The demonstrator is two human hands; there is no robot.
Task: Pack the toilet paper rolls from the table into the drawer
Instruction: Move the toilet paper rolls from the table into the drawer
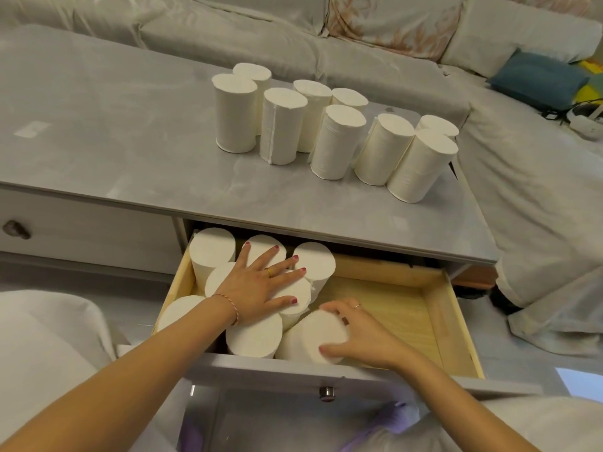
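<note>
Several white toilet paper rolls [336,141] stand upright on the grey table top [130,151]. Below its front edge a wooden drawer [450,321] is pulled out. Several rolls [213,249] stand packed in the drawer's left half. My left hand [261,285] lies flat with spread fingers on top of those packed rolls. My right hand [362,334] curls round a tilted roll [321,336] at the drawer's front, beside the packed group. The drawer's right half shows bare wood.
A covered sofa [326,44] runs behind and to the right of the table, with a blue cushion [538,76] on it. A shut drawer with a knob [14,229] is at the left. The open drawer's own knob [327,393] faces me.
</note>
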